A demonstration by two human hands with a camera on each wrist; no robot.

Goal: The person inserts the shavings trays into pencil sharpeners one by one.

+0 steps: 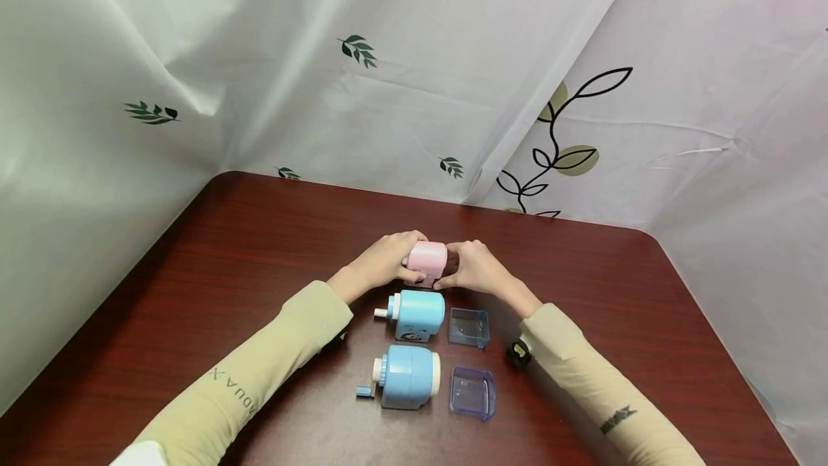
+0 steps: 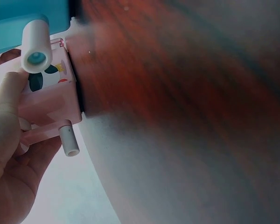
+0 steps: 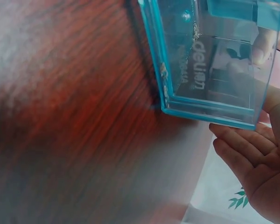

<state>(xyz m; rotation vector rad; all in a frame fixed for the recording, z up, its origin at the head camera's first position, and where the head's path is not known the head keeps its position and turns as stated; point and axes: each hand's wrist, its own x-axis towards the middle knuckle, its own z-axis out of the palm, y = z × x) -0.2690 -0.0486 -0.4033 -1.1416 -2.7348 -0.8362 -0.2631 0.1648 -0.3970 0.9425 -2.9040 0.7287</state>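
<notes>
A pink pencil sharpener (image 1: 427, 259) lies between both hands at the far end of a row. My left hand (image 1: 388, 257) grips it from the left, thumb across its printed front and fingers behind. In the left wrist view, the pink sharpener (image 2: 51, 105) shows its crank with a whitish knob (image 2: 69, 141). My right hand (image 1: 477, 268) curves round its right end, thumb and forefinger at the edges. In the right wrist view the other fingers (image 3: 242, 147) extend loosely; a clear blue-edged drawer (image 3: 210, 103) in front partly covers the hand.
Nearer to me stand a turquoise pencil sharpener (image 1: 422, 308) and a blue one (image 1: 407, 376), cranks to the left. Two see-through drawers, one teal-edged (image 1: 468, 340) and one violet-edged (image 1: 472, 398), lie on their right. The dark red table (image 1: 323, 207) meets white patterned curtains (image 1: 401, 113).
</notes>
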